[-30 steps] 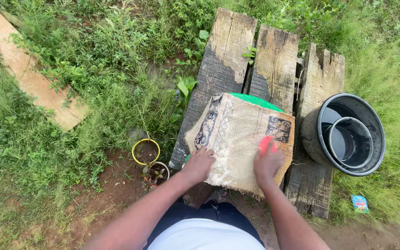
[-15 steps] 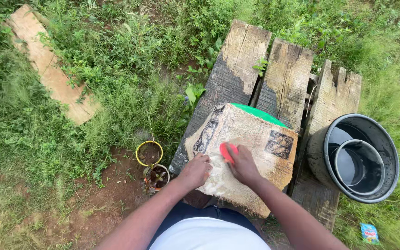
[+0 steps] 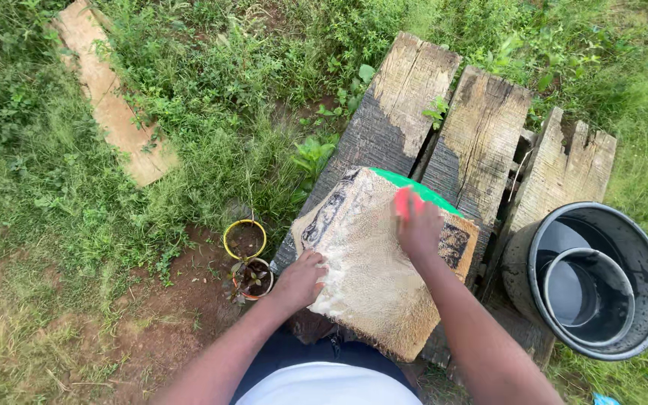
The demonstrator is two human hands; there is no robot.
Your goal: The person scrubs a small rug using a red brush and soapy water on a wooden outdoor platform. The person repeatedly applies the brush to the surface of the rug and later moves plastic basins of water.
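the burlap sack [image 3: 373,277] lies draped over a green basin [image 3: 421,189] on the wooden planks [image 3: 481,135], soapy, so likely limp and heavy. left hand [image 3: 298,281] presses its near-left edge, fingers curled; right hand [image 3: 418,229] grips a red brush [image 3: 403,201] at its far side.

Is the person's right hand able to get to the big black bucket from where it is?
Probably yes. The right hand rests on the burlap sack holding a red brush, and the black bucket stands just to its right with only bare wooden planks between them, nothing blocking.
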